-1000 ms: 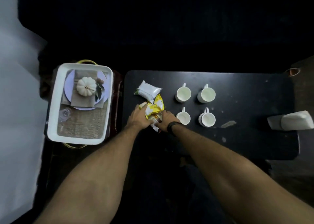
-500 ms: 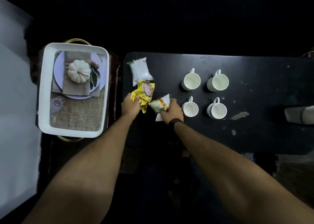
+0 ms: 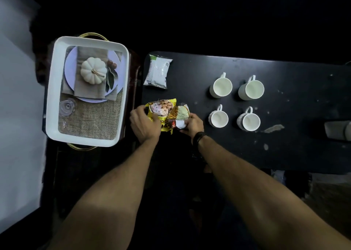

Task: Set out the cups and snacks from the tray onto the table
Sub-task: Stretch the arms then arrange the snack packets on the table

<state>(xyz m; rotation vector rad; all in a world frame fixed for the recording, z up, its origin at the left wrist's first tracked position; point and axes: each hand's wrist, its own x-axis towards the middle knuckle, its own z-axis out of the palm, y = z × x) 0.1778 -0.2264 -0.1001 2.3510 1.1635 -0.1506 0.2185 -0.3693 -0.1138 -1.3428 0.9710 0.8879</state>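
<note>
Left hand [image 3: 145, 123] gripping yellow snack packet [image 3: 161, 110], right hand [image 3: 191, 123] holding green-white packet [image 3: 180, 113], both at table [image 3: 294, 101] near-left edge, beside tray [image 3: 55, 90]. White packet [image 3: 157, 71] lying beyond them. Four cups [image 3: 235, 101] sitting right of packets, bare table around. Since earlier, the two packets coming together, now touching.

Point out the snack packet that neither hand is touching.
The white packet with the green top, lying alone at the table's far-left corner; the yellow packet and its neighbour are in the hands.
</note>
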